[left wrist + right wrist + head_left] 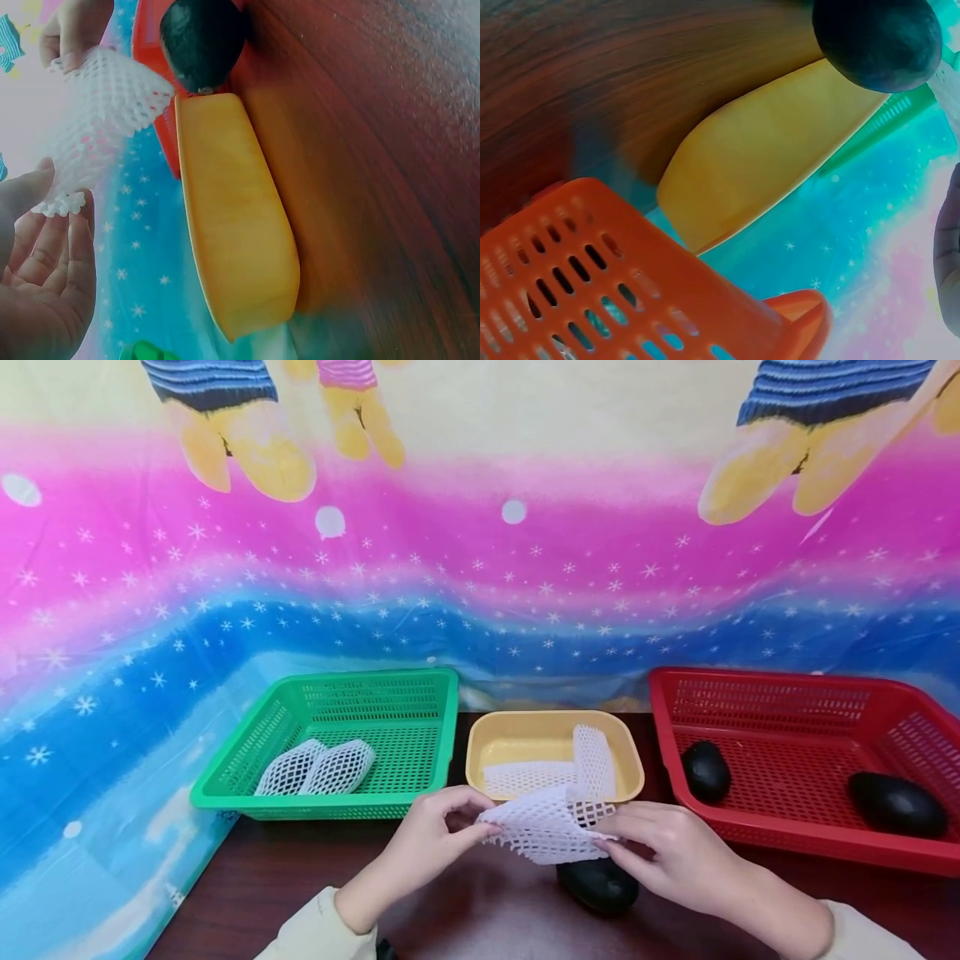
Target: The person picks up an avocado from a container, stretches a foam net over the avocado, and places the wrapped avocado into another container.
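Observation:
A white foam fruit net [536, 835] is stretched between both hands in the head view. My left hand [438, 831] pinches one end between thumb and fingers, also plain in the left wrist view, where the net [105, 97] spans the two hands. At its other end, my right hand [675, 852] pinches the net's edge. Below the net on the table lies a dark avocado-like fruit [600, 889], its upper part hidden by the net. The right wrist view shows that dark fruit [877, 41] and only a strip of my right hand [948, 259].
Behind the hands stands a yellow tub [517, 739] with more foam nets [592, 756]. To the left, a green basket [322, 810] contains two netted fruits [341, 768]. A red basket [810, 839] at right contains two bare dark fruits [896, 804]. A printed cloth [465, 552] hangs behind.

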`<act>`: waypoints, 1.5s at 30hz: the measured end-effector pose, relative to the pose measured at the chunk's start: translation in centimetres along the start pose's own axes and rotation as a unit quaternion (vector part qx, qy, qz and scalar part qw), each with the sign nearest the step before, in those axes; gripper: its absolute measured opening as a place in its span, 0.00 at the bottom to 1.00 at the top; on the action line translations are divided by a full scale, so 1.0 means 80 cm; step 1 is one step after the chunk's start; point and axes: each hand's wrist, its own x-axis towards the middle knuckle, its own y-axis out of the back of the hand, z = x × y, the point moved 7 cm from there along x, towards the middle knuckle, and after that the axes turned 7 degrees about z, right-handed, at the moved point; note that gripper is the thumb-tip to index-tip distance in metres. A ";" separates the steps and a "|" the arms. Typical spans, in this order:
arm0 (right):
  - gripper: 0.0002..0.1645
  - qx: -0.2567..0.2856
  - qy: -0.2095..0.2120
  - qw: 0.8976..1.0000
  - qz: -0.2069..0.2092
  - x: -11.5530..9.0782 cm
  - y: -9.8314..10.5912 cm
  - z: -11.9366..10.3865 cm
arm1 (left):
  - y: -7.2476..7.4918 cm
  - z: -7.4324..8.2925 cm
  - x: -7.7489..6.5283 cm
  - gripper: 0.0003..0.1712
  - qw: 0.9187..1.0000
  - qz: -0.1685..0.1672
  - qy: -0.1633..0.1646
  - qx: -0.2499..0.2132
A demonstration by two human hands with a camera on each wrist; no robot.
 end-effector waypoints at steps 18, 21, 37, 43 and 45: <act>0.15 0.074 0.051 0.996 -0.004 0.008 -0.009 -0.018 | -0.042 0.000 -0.006 0.42 0.991 -0.133 0.028 0.016; 0.15 0.084 0.060 0.994 -0.018 0.011 -0.012 -0.025 | -0.052 0.001 -0.009 0.47 0.987 -0.155 0.038 -0.007; 0.19 0.141 -0.018 0.988 -0.059 0.021 -0.016 -0.019 | -0.031 0.004 -0.001 0.30 0.990 -0.130 0.039 0.028; 0.27 0.120 -0.045 0.990 -0.065 0.023 -0.005 -0.019 | -0.006 0.002 -0.001 0.29 0.992 -0.097 0.049 0.060; 0.29 0.116 -0.052 0.990 -0.066 0.021 -0.002 -0.017 | 0.000 0.001 -0.002 0.29 0.993 -0.087 0.044 0.067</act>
